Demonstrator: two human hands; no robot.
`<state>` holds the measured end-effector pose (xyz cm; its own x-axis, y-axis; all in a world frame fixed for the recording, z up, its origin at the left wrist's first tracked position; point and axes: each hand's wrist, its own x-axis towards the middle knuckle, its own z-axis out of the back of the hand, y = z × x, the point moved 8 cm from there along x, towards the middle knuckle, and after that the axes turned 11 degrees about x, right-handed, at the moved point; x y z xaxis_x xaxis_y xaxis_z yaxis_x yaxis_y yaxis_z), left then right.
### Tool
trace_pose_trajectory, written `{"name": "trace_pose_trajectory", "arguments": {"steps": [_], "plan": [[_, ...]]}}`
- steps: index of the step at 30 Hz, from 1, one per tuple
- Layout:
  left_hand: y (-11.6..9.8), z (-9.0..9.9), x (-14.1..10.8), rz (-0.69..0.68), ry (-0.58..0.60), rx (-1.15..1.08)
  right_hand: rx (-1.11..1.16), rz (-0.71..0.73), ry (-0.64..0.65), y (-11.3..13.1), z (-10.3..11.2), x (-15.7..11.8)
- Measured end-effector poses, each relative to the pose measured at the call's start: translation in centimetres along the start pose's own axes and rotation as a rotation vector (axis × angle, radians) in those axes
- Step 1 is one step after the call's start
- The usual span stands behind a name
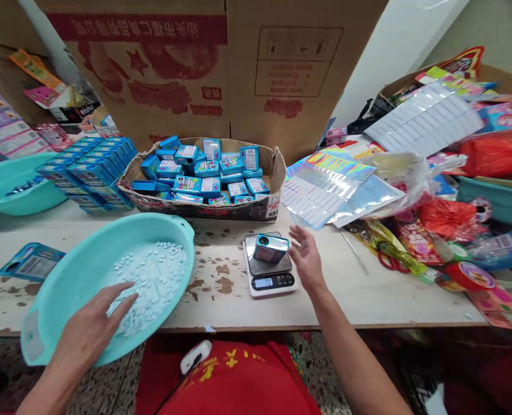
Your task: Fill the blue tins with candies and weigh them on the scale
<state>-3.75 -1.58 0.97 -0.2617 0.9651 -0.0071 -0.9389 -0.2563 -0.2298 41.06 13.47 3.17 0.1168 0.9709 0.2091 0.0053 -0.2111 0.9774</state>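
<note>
My left hand (92, 324) reaches over the near rim of a teal oval basin (76, 265), its fingers apart at the edge of the small white tablets (152, 279) inside. No tablet shows in its grasp. On a small digital scale (262, 280), whose display appears to read 0.0, rests a small blue box (271, 248) with a dark round spot on it. Just right of that box hovers my right hand (307, 258), open, fingers spread and holding nothing. It seems close to the box, but whether it touches cannot be made out.
A cut-down carton (204, 213) of blue boxes stands behind the scale. Left are stacked blue boxes (89, 170), another teal basin (31, 199) and a larger blue pack (30, 260). Shiny label sheets (325, 184) and jumbled packets (420, 236) cover the right side.
</note>
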Motion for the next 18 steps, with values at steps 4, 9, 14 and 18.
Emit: {"name": "trace_pose_trajectory", "arguments": {"steps": [4, 9, 14, 18], "plan": [[-0.1, 0.3, -0.5, 0.066, 0.012, 0.021, 0.082, -0.04, -0.346, -0.9, 6.6, -1.8], [-0.7, 0.7, -0.9, 0.108, 0.003, 0.04, 0.046, -0.094, -0.532, -2.2, 11.8, -5.5], [-0.7, 1.1, -1.0, 0.128, -0.031, 0.062, 0.05, -0.108, -0.558, -2.6, 13.4, -8.0], [-0.6, 1.1, -1.0, 0.121, -0.021, 0.075, 0.064, -0.124, -0.534, -2.7, 13.4, -9.1]]}}
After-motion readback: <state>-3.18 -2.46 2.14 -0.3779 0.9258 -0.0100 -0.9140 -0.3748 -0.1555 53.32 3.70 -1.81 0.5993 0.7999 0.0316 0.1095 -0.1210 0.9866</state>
